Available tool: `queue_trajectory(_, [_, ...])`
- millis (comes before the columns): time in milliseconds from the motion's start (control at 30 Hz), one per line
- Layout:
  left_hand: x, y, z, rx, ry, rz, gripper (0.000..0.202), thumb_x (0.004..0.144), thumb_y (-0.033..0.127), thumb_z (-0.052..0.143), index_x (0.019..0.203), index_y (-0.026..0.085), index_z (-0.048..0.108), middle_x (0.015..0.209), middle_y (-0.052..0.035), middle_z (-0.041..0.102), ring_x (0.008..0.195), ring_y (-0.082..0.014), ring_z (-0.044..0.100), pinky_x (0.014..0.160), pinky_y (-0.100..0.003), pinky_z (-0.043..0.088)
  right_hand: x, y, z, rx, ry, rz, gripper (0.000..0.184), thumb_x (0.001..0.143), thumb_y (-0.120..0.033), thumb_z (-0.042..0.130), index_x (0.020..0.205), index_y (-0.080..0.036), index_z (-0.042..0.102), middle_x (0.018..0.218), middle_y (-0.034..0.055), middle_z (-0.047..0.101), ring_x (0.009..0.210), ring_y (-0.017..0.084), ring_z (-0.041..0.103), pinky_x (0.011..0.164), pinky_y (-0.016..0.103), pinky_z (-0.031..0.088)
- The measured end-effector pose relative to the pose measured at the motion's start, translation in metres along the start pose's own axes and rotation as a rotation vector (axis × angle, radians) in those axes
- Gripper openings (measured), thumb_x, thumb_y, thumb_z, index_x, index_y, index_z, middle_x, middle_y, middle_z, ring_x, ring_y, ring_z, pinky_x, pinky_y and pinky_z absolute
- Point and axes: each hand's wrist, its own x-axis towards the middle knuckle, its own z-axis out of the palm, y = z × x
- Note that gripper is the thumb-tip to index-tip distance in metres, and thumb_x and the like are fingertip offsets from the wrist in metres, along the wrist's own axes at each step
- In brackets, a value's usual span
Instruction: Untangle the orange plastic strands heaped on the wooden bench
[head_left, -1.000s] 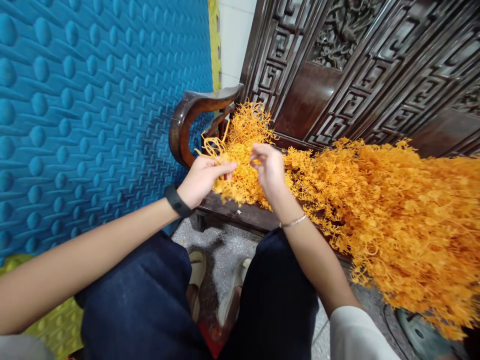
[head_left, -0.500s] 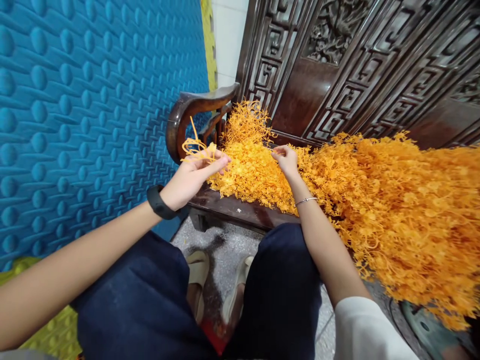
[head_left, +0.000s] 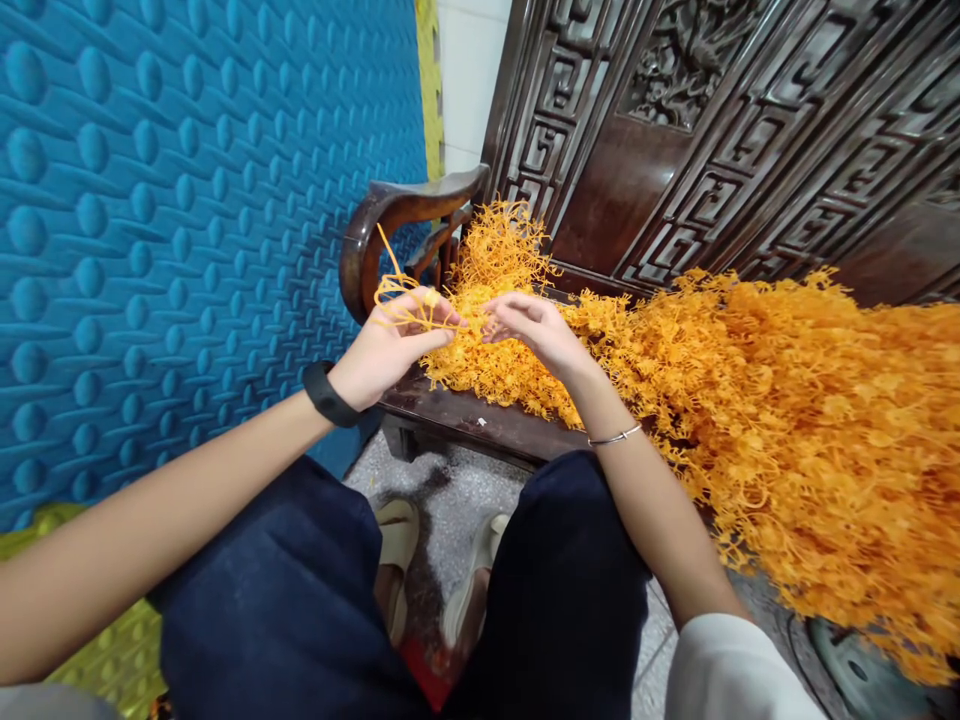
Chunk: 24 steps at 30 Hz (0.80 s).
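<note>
Orange stringy plastic-looking bundle (head_left: 430,298) is pinched by left fingers (head_left: 430,343); probably light, bendy, best gripped mid-strand. Right fingers' (head_left: 517,316) grip can't be told.

Black wristband (head_left: 330,394) on the left, thin silvery bangle (head_left: 615,438) on the right — pale short sleeve (head_left: 735,670), dark navy trousers (head_left: 270,590), cream slippers (head_left: 398,533).

A carved wooden bench (head_left: 626,185) (dark, glossy) stands beside blue textured matting (head_left: 187,240).
</note>
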Motion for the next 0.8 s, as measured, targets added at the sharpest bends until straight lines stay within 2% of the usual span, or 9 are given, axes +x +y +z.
queue_trajectory(133, [-0.001, 0.003, 0.001, -0.021, -0.002, -0.087, 0.022, 0.061, 0.019, 0.074, 0.078, 0.016, 0.061, 0.084, -0.0004, 0.064, 0.082, -0.0137, 0.06, 0.081, -0.029, 0.045, -0.004, -0.005, 0.018, -0.012, 0.026, -0.082, 0.026, 0.059, -0.036, 0.079, 0.067, -0.019, 0.06, 0.067, -0.0023, 0.062, 0.064, 0.01, 0.059, 0.069, 0.029, 0.051])
queue_trajectory(267, [-0.001, 0.003, 0.001, -0.06, -0.015, -0.239, 0.031, 0.06, 0.027, 0.077, 0.085, 0.016, 0.063, 0.076, 0.0006, 0.063, 0.071, -0.0121, 0.058, 0.071, -0.027, 0.044, -0.007, -0.007, 0.026, -0.06, 0.008, -0.171, 0.023, 0.065, -0.037, 0.074, 0.075, -0.02, 0.063, 0.08, -0.0006, 0.064, 0.077, 0.011, 0.059, 0.076, 0.029, 0.048])
queue_trajectory(333, [-0.001, 0.001, 0.0, -0.06, -0.053, -0.291, 0.027, 0.062, 0.032, 0.076, 0.079, 0.015, 0.066, 0.072, -0.0002, 0.063, 0.067, -0.0114, 0.055, 0.066, -0.026, 0.042, -0.008, -0.007, 0.029, -0.068, -0.012, -0.194, 0.022, 0.067, -0.037, 0.072, 0.077, -0.02, 0.063, 0.083, 0.0001, 0.064, 0.081, 0.012, 0.058, 0.078, 0.029, 0.047])
queue_trajectory(467, [0.001, -0.002, 0.002, -0.031, -0.09, -0.272, 0.022, 0.065, 0.034, 0.073, 0.063, 0.013, 0.068, 0.064, -0.0009, 0.061, 0.062, -0.01, 0.05, 0.062, -0.024, 0.038, -0.007, -0.003, 0.036, -0.038, 0.074, -0.159, 0.019, 0.066, -0.034, 0.072, 0.072, -0.019, 0.061, 0.074, -0.0011, 0.061, 0.072, 0.011, 0.056, 0.072, 0.029, 0.047])
queue_trajectory(600, [0.002, -0.002, 0.009, -0.06, 0.034, -0.22, 0.016, 0.067, 0.027, 0.07, 0.06, 0.013, 0.066, 0.063, -0.0002, 0.061, 0.059, -0.0091, 0.049, 0.061, -0.024, 0.037, 0.001, 0.0, 0.039, 0.019, 0.227, -0.075, 0.012, 0.065, -0.023, 0.068, 0.065, -0.018, 0.057, 0.064, -0.0029, 0.056, 0.06, 0.008, 0.051, 0.064, 0.026, 0.044])
queue_trajectory(700, [-0.001, 0.001, 0.01, -0.067, 0.113, -0.243, 0.013, 0.066, 0.02, 0.069, 0.057, 0.013, 0.063, 0.06, -0.0001, 0.06, 0.054, -0.0084, 0.046, 0.058, -0.024, 0.036, 0.009, 0.001, 0.015, 0.097, 0.436, -0.024, 0.009, 0.065, -0.013, 0.06, 0.063, -0.018, 0.053, 0.063, -0.0038, 0.054, 0.056, 0.006, 0.05, 0.06, 0.025, 0.043])
queue_trajectory(800, [-0.005, 0.005, 0.002, -0.044, 0.158, -0.244, 0.012, 0.068, 0.019, 0.067, 0.058, 0.013, 0.064, 0.062, -0.001, 0.062, 0.055, -0.0087, 0.047, 0.059, -0.024, 0.038, 0.013, 0.006, -0.038, 0.109, 0.718, -0.019, 0.009, 0.066, -0.011, 0.054, 0.065, -0.019, 0.049, 0.064, -0.0041, 0.053, 0.056, 0.005, 0.051, 0.06, 0.024, 0.043])
